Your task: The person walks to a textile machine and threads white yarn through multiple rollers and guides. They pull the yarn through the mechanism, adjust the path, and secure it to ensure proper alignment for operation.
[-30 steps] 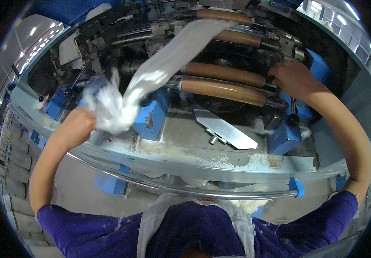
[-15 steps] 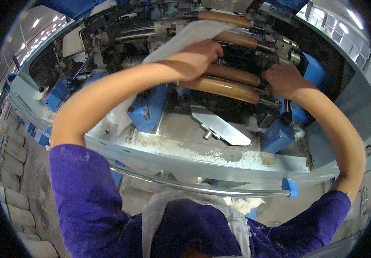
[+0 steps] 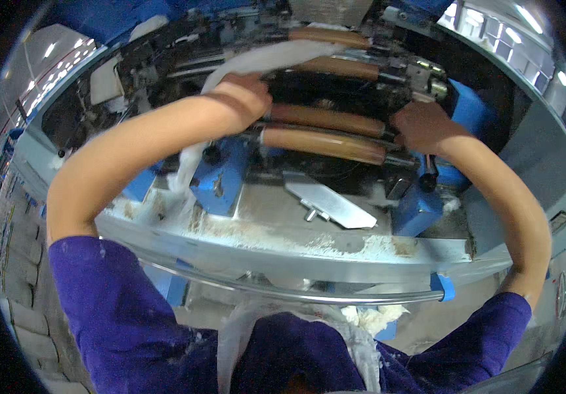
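Single round fisheye view, upright and unmirrored, from the left camera of a pair on a person's head, looking down and ahead. The wearer's chest [image 3: 296,354] is closest, at six o'clock. Bare arms [image 3: 145,134] enter at eight and four o'clock; the left hand [image 3: 247,98] and right hand [image 3: 424,128] lie farther off, at arm's reach. A machine [image 3: 283,259] fills the middle up to twelve o'clock, its front rail [image 3: 401,298] bowed by the lens. Distant ceiling lights [image 3: 529,18] show at ten and two o'clock.

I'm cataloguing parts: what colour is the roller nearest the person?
The roller is brown, best seen in the head view.
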